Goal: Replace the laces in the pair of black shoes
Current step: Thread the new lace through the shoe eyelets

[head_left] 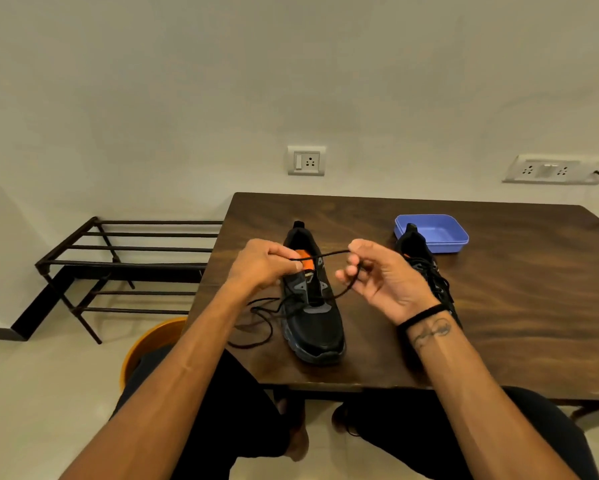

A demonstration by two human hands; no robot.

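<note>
Two black shoes stand on the brown desk, toes toward the person: the near shoe in the middle, the second shoe to its right, partly hidden behind the right hand. Above the near shoe, a black lace stretches between both hands. The left hand pinches one part in its fingers; the right hand's fingers pinch the other, a loop hanging down to the eyelets. A blue tray sits behind the second shoe.
</note>
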